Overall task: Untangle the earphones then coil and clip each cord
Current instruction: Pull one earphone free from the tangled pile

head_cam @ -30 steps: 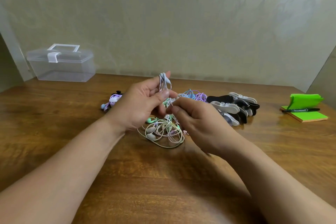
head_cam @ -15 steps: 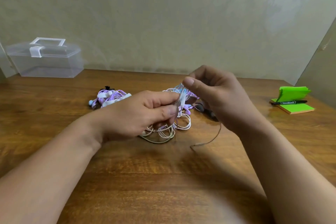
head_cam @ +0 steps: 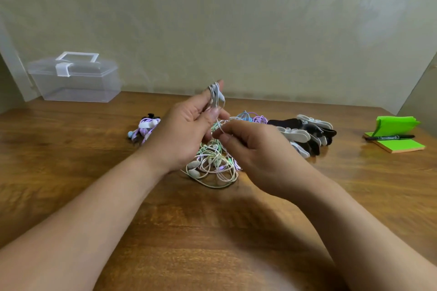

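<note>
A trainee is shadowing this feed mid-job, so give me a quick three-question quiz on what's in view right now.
1. True or false: the pile of black and white clips lies to the right of the earphone tangle on the table.
2. Multiple choice: what rests on the green sticky notes? A) a clip B) a black marker C) an earbud
3. Fill in: the left hand grips a coiled cord coloured ___, while the right hand pinches a strand above the tangle.

Key: 1 true; 2 B; 3 white.
</note>
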Motion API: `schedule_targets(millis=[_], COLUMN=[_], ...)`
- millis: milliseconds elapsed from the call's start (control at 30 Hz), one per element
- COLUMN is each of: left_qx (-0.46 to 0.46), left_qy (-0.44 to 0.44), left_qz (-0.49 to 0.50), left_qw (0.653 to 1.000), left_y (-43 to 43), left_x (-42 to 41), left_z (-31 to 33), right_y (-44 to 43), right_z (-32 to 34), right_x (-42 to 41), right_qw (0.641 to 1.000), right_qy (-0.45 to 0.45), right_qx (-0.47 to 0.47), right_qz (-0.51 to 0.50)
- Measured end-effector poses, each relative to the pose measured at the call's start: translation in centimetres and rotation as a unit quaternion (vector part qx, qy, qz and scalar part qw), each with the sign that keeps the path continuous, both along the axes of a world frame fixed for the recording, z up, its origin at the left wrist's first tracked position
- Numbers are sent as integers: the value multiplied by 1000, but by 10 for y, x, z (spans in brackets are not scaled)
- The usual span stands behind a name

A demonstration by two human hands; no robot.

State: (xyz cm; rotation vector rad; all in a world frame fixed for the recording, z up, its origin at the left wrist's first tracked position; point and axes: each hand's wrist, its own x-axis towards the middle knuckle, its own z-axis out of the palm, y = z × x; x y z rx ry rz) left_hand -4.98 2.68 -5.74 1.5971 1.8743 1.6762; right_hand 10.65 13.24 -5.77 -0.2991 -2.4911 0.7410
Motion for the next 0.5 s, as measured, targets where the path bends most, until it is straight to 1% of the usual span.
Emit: schedule_targets(millis=[67,133,200,267,333,400,433,500], left_qx=[-74,-119,-135,-147,-171,-188,-176,-121], left_qy=[60,89,72,34,7,-12,-39,-145], left_qz=[-5,-42,-89,-136,-182,-235,-258,-292], left_qw=[995,988,984,979,968,954,949,938], left_y=[-2,-6,-7,-8,-12,-16,-16,-14], left_x=[0,5,15,22,23,20,20,23], left_z=[-1,0,4,8,10,10,9,7], right_y=[6,13,19,23,26,30,32,35], right_z=[5,11,16,19,22,24,22,15], right_x=[5,10,15,18,20,22,20,13], right_qw=[999,996,995,993,989,974,960,924], right_qy=[36,69,88,104,119,127,124,122], right_qx=[23,28,7,-30,-87,-181,-243,-351], right_qz=[-29,-48,-49,-36,-1,40,60,86])
